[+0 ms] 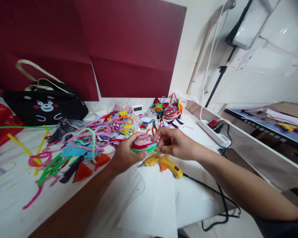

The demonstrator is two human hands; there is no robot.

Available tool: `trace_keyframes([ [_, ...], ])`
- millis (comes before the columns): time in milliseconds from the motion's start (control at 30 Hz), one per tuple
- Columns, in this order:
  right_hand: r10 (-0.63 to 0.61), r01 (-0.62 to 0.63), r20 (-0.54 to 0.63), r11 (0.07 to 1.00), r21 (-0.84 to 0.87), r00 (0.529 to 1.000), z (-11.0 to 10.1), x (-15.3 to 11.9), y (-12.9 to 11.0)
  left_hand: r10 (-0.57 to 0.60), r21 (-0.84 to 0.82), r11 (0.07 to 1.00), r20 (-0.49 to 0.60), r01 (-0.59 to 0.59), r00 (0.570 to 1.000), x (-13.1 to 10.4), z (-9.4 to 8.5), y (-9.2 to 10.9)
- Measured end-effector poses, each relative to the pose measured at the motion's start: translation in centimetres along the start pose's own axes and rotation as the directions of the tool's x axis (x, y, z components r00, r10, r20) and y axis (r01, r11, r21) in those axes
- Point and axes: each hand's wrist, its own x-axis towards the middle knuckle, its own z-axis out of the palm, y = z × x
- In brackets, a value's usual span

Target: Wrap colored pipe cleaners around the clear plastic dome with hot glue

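A rounded craft piece point(144, 144) wrapped in rows of red, green, pink and purple fuzzy stems is held over the white table. My left hand point(129, 150) grips its left side, thumb along the lower edge. At its right side my right hand point(170, 142) has its fingers pinched together; whatever lies between the fingertips is too small to make out. Just below the hands a yellow glue gun point(165, 162) lies on white paper point(151, 201), nozzle to the left. Orange-handled pliers point(154, 127) are partly visible behind the hands.
Tangled colourful fuzzy stems point(101, 132) and tassels point(83, 170) cover the left of the table. Finished-looking colourful pieces point(171, 110) sit at the back, near a small digital clock point(137, 109). A black bag point(47, 105) stands at left; a power strip point(213, 132) and phone point(235, 160) at right.
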Motion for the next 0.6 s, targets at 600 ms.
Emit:
trace_keyframes([
  [600,0.194,-0.192,0.010,0.963,0.189,0.981,0.0,0.7,-1.1,0.010,0.070,0.998,-0.060,-0.006,0.998,0.0,0.1,0.5],
])
